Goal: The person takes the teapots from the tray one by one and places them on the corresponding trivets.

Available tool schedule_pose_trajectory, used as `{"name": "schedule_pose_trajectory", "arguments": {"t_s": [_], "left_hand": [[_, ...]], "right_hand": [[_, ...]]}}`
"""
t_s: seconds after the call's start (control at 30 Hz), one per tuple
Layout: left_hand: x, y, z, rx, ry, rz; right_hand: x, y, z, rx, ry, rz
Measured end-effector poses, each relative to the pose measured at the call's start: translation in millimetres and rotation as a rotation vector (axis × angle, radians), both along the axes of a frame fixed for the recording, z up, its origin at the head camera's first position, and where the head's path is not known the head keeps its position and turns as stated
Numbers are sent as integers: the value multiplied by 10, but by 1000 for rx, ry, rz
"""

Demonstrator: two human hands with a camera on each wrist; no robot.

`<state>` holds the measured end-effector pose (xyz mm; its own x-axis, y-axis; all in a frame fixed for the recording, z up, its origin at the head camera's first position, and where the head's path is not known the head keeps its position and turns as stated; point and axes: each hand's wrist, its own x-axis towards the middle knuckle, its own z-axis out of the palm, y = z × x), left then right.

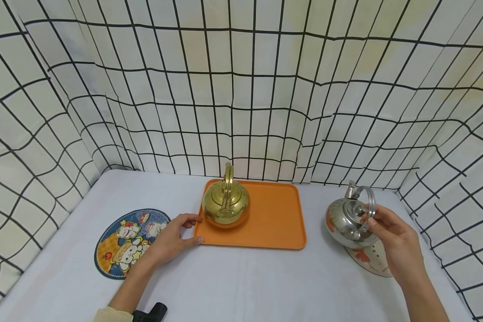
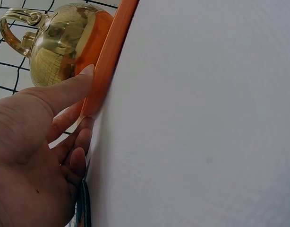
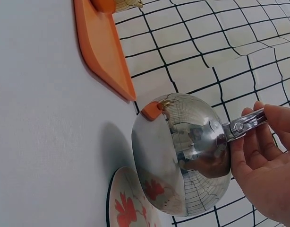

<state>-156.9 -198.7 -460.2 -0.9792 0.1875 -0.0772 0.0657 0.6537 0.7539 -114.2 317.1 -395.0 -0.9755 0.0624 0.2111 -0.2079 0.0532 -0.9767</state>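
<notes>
A silver kettle hangs by its upright handle from my right hand, whose fingers and thumb grip that handle. In the right wrist view, a gap with a shadow shows between the kettle's base and the white cloth. Beneath it lies a pale round mat with red figures, partly hidden by the kettle. My left hand holds the front left corner of an orange tray, with the thumb on the rim in the left wrist view. On the tray's left half stands a gold kettle, its handle upright.
A round blue mat with cartoon animals lies at the left, partly under the left forearm in the head view. White cloth covers the table. Walls with a black grid enclose the back and both sides.
</notes>
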Motion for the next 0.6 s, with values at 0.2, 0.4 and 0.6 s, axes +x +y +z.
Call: {"name": "schedule_pose_trajectory", "arguments": {"t_s": [0.2,0.4,0.6], "left_hand": [[1,6,11,1,-3,1],[4,12,16,-5,-8,3],[6,14,10,-4,-5,3]], "right_hand": [[0,19,-3,-10,22,-2],[13,55,-5,-8,31,1],[19,103,-7,-19,41,0]]}}
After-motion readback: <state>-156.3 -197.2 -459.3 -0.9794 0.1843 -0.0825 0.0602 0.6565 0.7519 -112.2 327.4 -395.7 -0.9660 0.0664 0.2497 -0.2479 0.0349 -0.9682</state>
